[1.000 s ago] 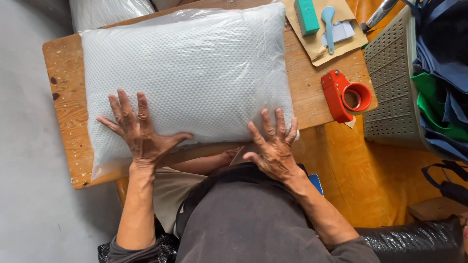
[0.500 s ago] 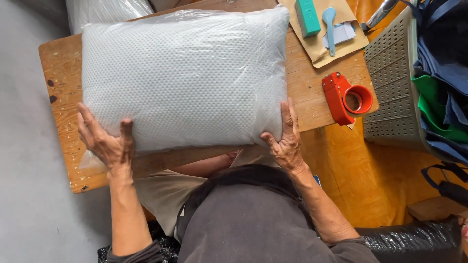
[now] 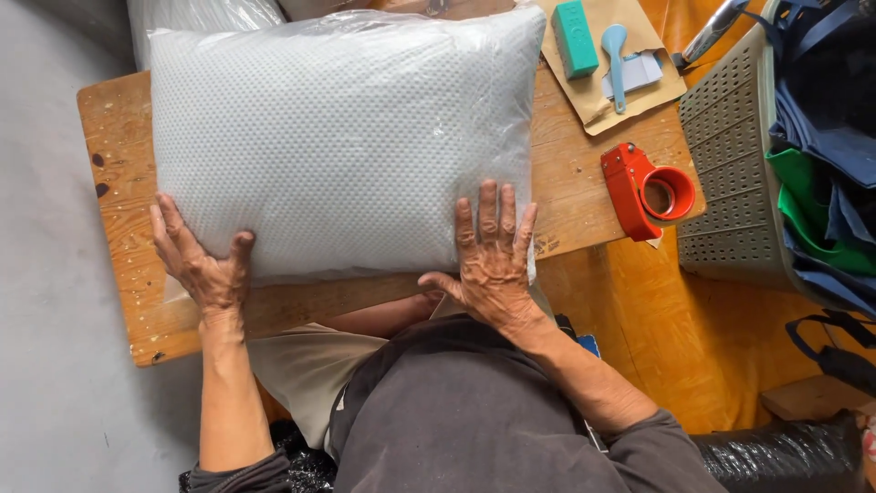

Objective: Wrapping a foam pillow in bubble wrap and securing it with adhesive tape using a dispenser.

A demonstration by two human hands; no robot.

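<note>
Two bare hands press on a white dimpled pillow [image 3: 342,137] sealed in clear plastic wrap, which lies across a worn wooden table [image 3: 584,183] and covers most of its top. The left hand [image 3: 203,260] sits at the pillow's near left corner, fingers spread along the side edge and the thumb pushed up against the near edge, cupping the corner rather than closing round it. The right hand [image 3: 490,260] lies flat on the pillow's near right corner, fingers straight and fanned out, thumb stretched to the left along the near edge; it grips nothing. To the right of the pillow, well apart from the right hand, a red tape dispenser [image 3: 646,187] rests near the table's edge. Farther back, a brown paper envelope [image 3: 598,100] carries a teal block [image 3: 575,36] and a light blue spoon-like tool [image 3: 616,50]. Beyond the table's right edge stands a grey perforated basket [image 3: 730,173] holding blue and green cloth.
</note>
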